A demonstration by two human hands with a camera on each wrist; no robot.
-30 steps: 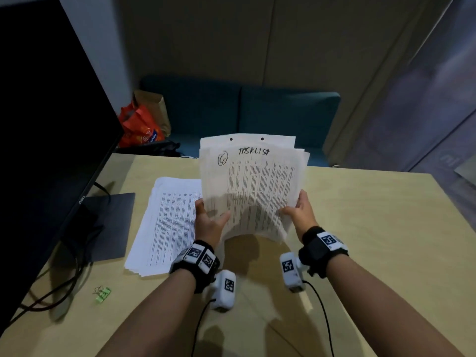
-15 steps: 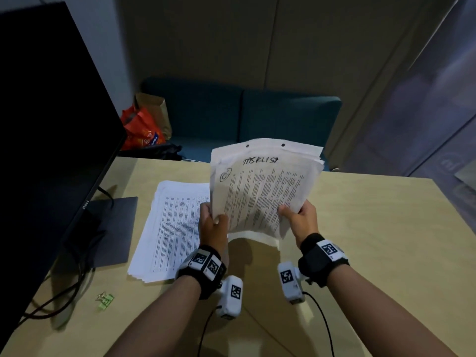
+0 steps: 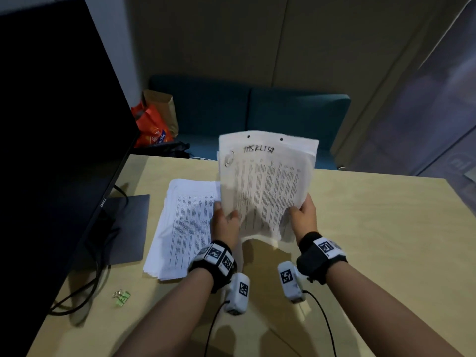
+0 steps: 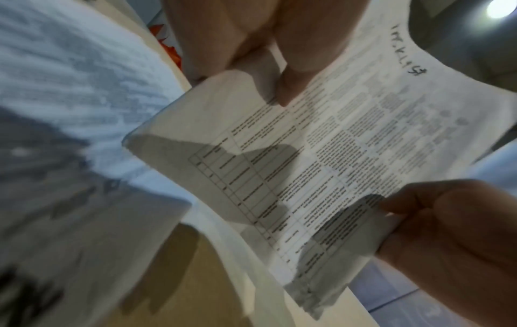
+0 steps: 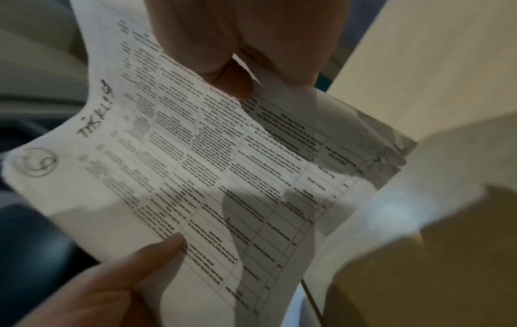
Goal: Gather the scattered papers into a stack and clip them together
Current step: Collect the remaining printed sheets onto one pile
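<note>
A bundle of printed papers [image 3: 268,186] stands nearly upright above the wooden table [image 3: 373,240], its top sheet marked with handwriting. My left hand [image 3: 223,222] grips its lower left edge, thumb on the front. My right hand [image 3: 302,217] grips the lower right edge. The same bundle [image 4: 321,168] fills the left wrist view, and the bundle [image 5: 196,177] fills the right wrist view. A second pile of papers [image 3: 185,222] lies flat on the table left of my left hand. A small green binder clip [image 3: 121,297] lies near the table's front left.
A black monitor [image 3: 59,150] stands at the left on a dark base [image 3: 126,228], with cables [image 3: 77,300] trailing beside the clip. Beyond the table's far edge are a teal sofa [image 3: 257,112] and an orange bag [image 3: 152,128].
The held bundle has shifted a little right and tilted, its sheets drawn more closely together. Both hands keep their grip on the lower edges. The flat pile and the clip stay put.
</note>
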